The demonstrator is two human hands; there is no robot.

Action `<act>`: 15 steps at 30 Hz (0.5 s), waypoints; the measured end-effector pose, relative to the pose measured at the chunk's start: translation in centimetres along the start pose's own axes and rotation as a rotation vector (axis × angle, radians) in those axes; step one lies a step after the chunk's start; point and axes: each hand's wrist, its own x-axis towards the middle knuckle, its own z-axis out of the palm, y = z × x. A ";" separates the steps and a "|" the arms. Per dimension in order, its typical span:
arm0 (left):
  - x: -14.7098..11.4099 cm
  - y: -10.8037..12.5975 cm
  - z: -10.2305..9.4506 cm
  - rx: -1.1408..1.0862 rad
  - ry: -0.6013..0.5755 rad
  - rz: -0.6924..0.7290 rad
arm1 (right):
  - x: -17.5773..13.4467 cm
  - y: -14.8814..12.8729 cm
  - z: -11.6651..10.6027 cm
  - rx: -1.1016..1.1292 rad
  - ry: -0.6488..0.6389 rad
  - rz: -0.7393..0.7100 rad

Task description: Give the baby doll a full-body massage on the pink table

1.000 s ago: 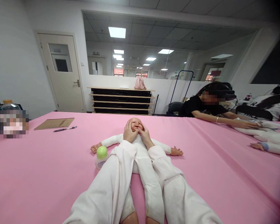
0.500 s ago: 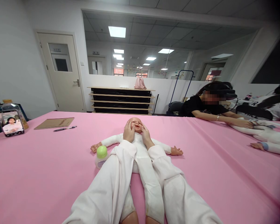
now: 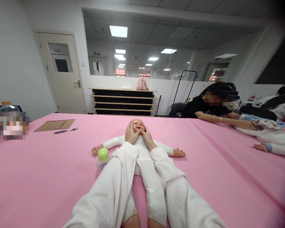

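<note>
Head view: two hands (image 3: 131,136) (image 3: 147,137) on one doll (image 3: 142,153), one bottle (image 3: 103,155) nearby.

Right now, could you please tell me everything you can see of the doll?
The doll lies face up on the pink cloth, arms spread, head at the far end. Its bare head looks smooth and plastic-like, mouth open; white fabric covers torso, arms and most of the visible legs. The left hand and right hand cup its cheeks. The frame's bottom edge cuts its legs off.
</note>
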 end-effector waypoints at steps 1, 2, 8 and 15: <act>0.0 -0.1 0.0 0.001 0.002 -0.001 | 0.0 0.0 0.0 0.001 0.003 -0.002; 0.0 -0.1 0.1 -0.001 0.004 -0.003 | -0.1 -0.1 0.0 0.002 0.006 -0.002; 0.2 -0.5 0.2 -0.043 0.020 -0.015 | 0.2 0.2 0.0 0.031 0.004 0.009; 0.4 0.0 0.1 -0.111 0.036 -0.068 | 0.8 1.1 -0.3 0.025 0.002 -0.085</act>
